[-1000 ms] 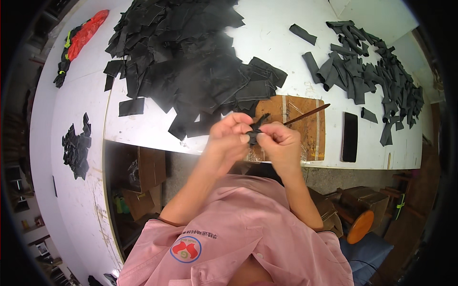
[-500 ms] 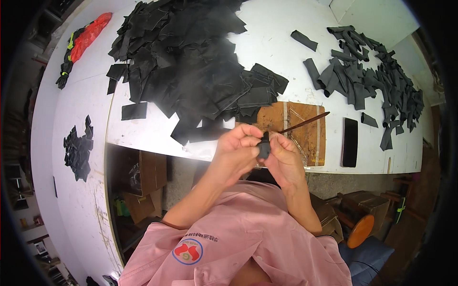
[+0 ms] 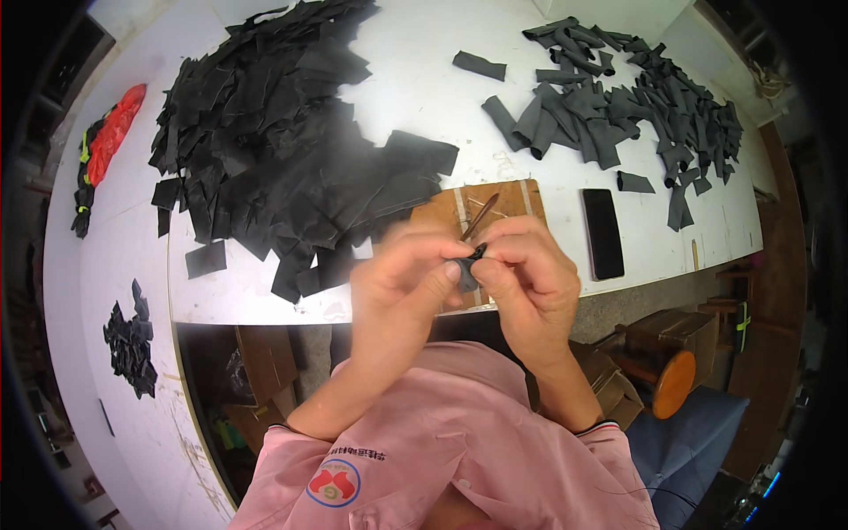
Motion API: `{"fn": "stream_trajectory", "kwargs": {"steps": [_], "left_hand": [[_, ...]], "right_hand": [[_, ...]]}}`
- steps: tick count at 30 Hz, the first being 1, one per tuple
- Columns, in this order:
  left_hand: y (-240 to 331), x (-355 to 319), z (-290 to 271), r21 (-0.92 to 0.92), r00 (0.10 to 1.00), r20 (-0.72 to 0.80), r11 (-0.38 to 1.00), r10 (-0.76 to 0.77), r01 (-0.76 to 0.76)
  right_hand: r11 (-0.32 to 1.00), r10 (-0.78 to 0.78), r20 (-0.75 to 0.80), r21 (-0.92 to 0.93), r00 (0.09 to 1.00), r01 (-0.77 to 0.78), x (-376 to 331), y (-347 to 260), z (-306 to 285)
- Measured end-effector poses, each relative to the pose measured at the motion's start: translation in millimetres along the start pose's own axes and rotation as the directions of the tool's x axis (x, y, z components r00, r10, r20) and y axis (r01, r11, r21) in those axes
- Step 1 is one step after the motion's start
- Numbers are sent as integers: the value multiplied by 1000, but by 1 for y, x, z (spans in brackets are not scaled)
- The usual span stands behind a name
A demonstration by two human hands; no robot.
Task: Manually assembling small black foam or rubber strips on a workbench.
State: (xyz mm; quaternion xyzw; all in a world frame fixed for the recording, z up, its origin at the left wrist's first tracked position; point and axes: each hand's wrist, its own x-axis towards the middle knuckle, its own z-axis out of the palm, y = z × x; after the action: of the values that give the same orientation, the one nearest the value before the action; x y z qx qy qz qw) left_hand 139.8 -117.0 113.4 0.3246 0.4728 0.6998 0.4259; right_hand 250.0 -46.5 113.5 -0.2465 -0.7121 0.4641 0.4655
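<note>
Between my two hands is a small dark grey fabric piece point(image 3: 467, 277), bunched or folded, above the near edge of the table. My left hand point(image 3: 402, 281), slightly blurred, pinches it with thumb and fingertips from the left. My right hand point(image 3: 530, 272) is closed on its right side, thumb and curled fingers pressed together. A thin brown pointed stick point(image 3: 481, 215) slants up and right from just behind the fingertips. Its lower end is hidden there, and I cannot tell whether a hand holds it. Beneath lies a brown taped cardboard piece point(image 3: 431, 212).
Flat black fabric pieces point(image 3: 256, 132) lie in a large heap at left. Rolled dark grey fabric tubes point(image 3: 609, 115) are piled at the far right. A black phone point(image 3: 602, 234) lies right of the cardboard. Further left are a small dark pile point(image 3: 130, 344) and a red bag point(image 3: 115, 128).
The view has shifted, so the table's things appear further left. The stick points more upward now and less to the right. Both hands still grip the fabric piece, my right fingers curled more.
</note>
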Motion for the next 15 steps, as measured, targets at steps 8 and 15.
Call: {"fn": "stream_trajectory", "kwargs": {"steps": [8, 15], "left_hand": [[31, 35, 9, -456, 954, 262, 853, -144, 254], [-2, 53, 2, -779, 789, 605, 127, -106, 614]], "right_hand": [[930, 243, 205, 229, 948, -288, 44, -24, -27], [655, 357, 489, 476, 796, -587, 62, 11, -35]]}}
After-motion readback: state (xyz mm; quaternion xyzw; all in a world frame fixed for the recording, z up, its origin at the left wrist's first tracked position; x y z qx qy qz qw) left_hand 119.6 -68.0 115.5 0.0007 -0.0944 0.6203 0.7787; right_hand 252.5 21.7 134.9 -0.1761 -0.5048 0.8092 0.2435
